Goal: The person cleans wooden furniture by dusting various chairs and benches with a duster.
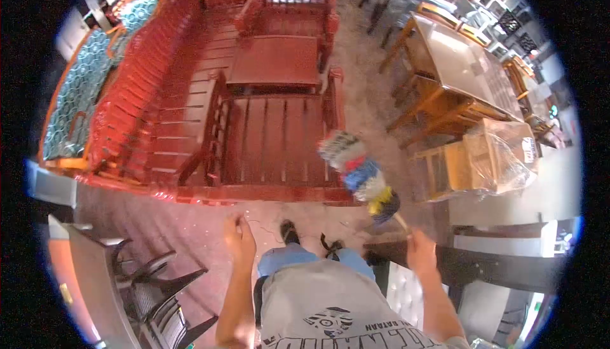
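Observation:
A duster (362,174) with fluffy bands of grey, red, blue, white, yellow and black is gripped at its thin light handle by my right hand (420,250). Its grey tip is over the front right corner of a glossy red slatted wooden chair (276,139). My left hand (240,238) hangs in front of the chair's front edge, apart from it, with loosely curled fingers and nothing visible in it.
A long red bench (149,88) and a red low table (274,60) adjoin the chair. Right of the aisle stand a glass-topped wooden table (460,57) and a plastic-wrapped wooden piece (499,158). Dark chairs (159,285) are at lower left.

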Available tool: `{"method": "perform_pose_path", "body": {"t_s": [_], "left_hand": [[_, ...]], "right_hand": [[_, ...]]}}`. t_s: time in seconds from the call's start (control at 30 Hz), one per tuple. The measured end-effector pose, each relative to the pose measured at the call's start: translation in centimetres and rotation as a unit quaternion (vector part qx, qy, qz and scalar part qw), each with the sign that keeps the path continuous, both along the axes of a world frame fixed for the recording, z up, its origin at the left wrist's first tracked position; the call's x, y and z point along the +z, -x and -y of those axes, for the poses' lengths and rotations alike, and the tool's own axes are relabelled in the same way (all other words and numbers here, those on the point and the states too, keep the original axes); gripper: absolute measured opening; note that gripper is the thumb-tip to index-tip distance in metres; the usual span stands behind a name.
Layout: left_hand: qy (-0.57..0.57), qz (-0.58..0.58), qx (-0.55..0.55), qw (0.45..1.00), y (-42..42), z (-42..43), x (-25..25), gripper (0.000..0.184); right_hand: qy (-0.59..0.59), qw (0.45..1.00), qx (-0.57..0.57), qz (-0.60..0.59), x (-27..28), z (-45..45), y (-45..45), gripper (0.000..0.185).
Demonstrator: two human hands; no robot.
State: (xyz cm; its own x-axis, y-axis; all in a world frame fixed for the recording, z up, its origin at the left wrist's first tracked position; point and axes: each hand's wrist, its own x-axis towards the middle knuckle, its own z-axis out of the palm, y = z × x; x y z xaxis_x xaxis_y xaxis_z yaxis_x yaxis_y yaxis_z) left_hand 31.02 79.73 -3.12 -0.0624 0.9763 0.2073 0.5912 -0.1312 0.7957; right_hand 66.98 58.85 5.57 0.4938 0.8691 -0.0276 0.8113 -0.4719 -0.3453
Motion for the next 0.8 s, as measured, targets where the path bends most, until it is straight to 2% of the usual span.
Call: {"method": "perform_pose_path", "body": {"t_s": [0.07, 0.17, 0.27, 0.37, 0.4, 0.43, 0.5, 0.6, 0.63, 0.67, 0.7, 0.8], "left_hand": [[-0.075, 0.041, -0.051, 0.995, -2.6, -3.4, 1.6, 0.013], [-0.064, 0.073, -0.203, 0.974, -6.3, -7.1, 3.9, 0.012], [-0.035, 0.083, -0.302, 0.949, -10.2, -8.4, 4.0, 0.013], [-0.047, 0.082, -0.387, 0.917, -14.8, -7.6, 4.9, 0.016], [0.066, 0.092, -0.42, 0.901, -16.1, -6.8, 5.1, 0.021], [0.011, 0.064, -0.456, 0.887, -17.6, -6.2, 4.9, 0.027], [0.071, 0.039, -0.523, 0.849, -20.2, -4.3, 5.1, 0.036], [0.05, 0.0, -0.543, 0.838, -23.5, -2.1, 4.8, 0.04], [0.087, -0.034, -0.543, 0.834, -24.4, -2.4, 4.9, 0.041], [0.125, -0.068, -0.54, 0.83, -25.0, -2.7, 5.0, 0.043], [0.168, -0.102, -0.533, 0.823, -25.6, -3.0, 5.0, 0.044], [0.25, -0.038, -0.462, 0.85, -27.1, -4.3, 4.7, 0.043]], "right_hand": [[0.01, 0.994, -0.107, -0.007, -0.1, 0.7, -3.6, 0.013], [-0.019, 0.974, -0.198, -0.107, 1.4, 0.5, -4.4, 0.01], [0.006, 0.925, -0.219, -0.311, -3.9, 2.5, -2.9, 0.01], [0.113, 0.975, -0.16, -0.105, -10.5, 3.4, -5.1, 0.018], [0.092, 0.973, -0.165, -0.136, -10.7, 2.8, -5.0, 0.017], [0.071, 0.969, -0.166, -0.167, -10.4, 1.3, -4.5, 0.016], [0.056, 0.952, -0.159, -0.256, -10.7, -0.3, -5.4, 0.015], [0.057, 0.894, -0.145, -0.421, -11.9, -2.7, -8.9, 0.017], [0.127, 0.919, -0.098, -0.36, -10.6, -4.9, -11.3, 0.018], [0.141, 0.94, -0.042, -0.307, -8.9, -7.3, -13.6, 0.021], [0.199, 0.943, 0.054, -0.259, -8.5, -9.9, -17.1, 0.023], [0.219, 0.967, 0.113, -0.059, -9.7, -19.9, -24.6, 0.02]]}}
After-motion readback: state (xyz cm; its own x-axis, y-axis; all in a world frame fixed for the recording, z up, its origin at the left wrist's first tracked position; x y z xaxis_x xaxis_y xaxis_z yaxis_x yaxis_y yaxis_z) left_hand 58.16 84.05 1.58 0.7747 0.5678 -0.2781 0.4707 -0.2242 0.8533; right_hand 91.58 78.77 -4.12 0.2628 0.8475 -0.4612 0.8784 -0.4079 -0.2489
